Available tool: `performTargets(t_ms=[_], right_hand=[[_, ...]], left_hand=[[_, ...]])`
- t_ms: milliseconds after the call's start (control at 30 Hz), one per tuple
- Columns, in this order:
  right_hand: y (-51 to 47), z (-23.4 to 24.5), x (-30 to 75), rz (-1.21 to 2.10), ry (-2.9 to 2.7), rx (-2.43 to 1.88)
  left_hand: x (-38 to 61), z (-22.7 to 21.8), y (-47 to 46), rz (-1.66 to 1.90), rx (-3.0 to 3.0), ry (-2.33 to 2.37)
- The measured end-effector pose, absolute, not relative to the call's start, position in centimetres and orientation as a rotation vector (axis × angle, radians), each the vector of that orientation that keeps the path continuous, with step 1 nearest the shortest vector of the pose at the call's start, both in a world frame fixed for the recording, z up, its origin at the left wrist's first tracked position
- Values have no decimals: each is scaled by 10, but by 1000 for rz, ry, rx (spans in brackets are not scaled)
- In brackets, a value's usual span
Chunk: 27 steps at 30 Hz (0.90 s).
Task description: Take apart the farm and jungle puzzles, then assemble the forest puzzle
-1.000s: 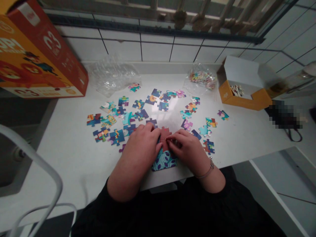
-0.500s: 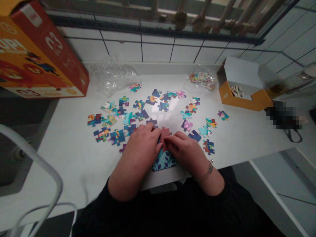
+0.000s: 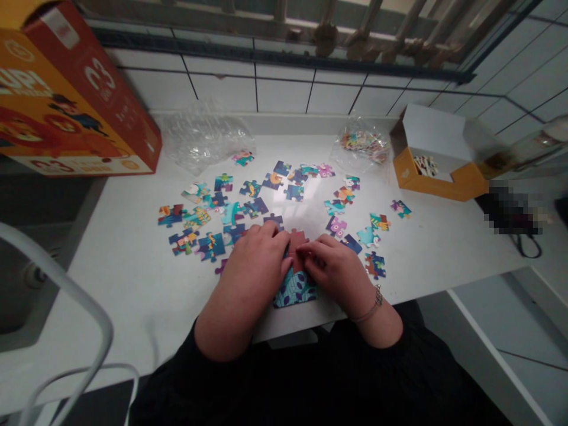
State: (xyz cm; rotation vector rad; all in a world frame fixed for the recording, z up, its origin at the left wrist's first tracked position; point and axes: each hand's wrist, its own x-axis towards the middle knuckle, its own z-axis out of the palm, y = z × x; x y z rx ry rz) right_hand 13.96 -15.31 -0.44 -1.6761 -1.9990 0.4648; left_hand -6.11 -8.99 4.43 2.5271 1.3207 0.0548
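Observation:
Both my hands rest on the white table (image 3: 124, 278) near its front edge. My left hand (image 3: 257, 260) and my right hand (image 3: 335, 266) press with closed fingers on a red-brown puzzle piece (image 3: 295, 244) between them. That piece sits at the top of a joined patch with a teal leaf pattern (image 3: 295, 291), partly hidden under my hands. Several loose colourful puzzle pieces (image 3: 248, 204) lie scattered beyond my fingers, from far left to a purple one (image 3: 400, 207) at the right.
A big orange puzzle box (image 3: 66, 112) stands at the back left. A crumpled clear bag (image 3: 204, 139) and a bag of pieces (image 3: 364, 143) lie by the tiled wall. A small open orange box (image 3: 437, 160) sits at the back right. A white tube frame (image 3: 57, 284) crosses the lower left.
My right hand has slid slightly left and its fingers have closed in on the red-brown piece. The left hand has barely moved.

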Motion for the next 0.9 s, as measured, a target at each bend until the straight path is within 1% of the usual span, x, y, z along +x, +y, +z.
performTargets(t_ms=[367,567,700,800,900], right_hand=[[-156,1,132,335,-2109,-1754],[-162,8,125,182,-2185,-1911],[-165,12,121,120,-2221,-1930],[-165,15,120,147,-2229,-1938],[-166,18,127,272,-2188,-1898]], left_hand=[[-61,42,-88,47,2541,1319],[-61,43,-88,39,2546,1297],[-61,44,-88,21,2552,1298],[-61,44,-87,26,2551,1293],[-62,42,-86,36,2547,1273]])
